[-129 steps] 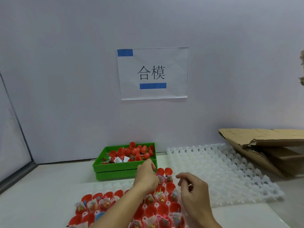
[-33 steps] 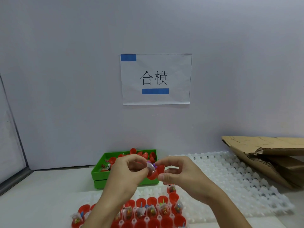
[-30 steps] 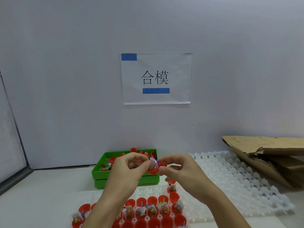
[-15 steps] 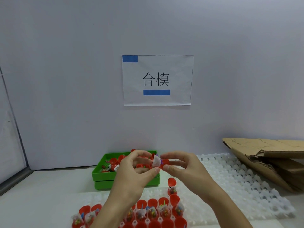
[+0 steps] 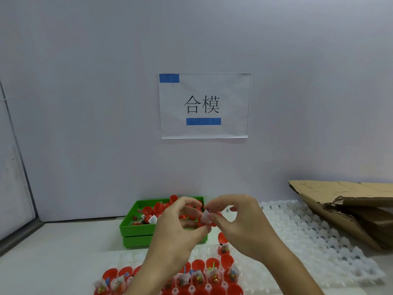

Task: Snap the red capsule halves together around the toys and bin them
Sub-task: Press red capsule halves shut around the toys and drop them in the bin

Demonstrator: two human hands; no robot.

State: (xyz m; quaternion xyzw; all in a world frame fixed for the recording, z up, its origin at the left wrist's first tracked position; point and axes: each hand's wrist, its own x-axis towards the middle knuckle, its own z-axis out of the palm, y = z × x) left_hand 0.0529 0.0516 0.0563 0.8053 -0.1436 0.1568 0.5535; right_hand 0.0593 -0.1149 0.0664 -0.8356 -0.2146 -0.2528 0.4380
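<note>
surface: white table (image 5: 53, 271) | on it: green bin (image 5: 136, 231), white trays (image 5: 319, 237), cardboard (image 5: 348, 207)

A white paper sign (image 5: 204, 106) hung at the centre of the pale wall (image 5: 85, 81), printed with two black characters, a blue strip of tape (image 5: 169, 78) at its upper left corner and a blue bar (image 5: 203, 121) below the characters. At the right edge of the frame, torn brown cardboard (image 5: 348, 207) lay flat on the white worktop (image 5: 53, 252). At the far left a grey metal frame edge (image 5: 17, 156) ran down to the worktop.
</note>
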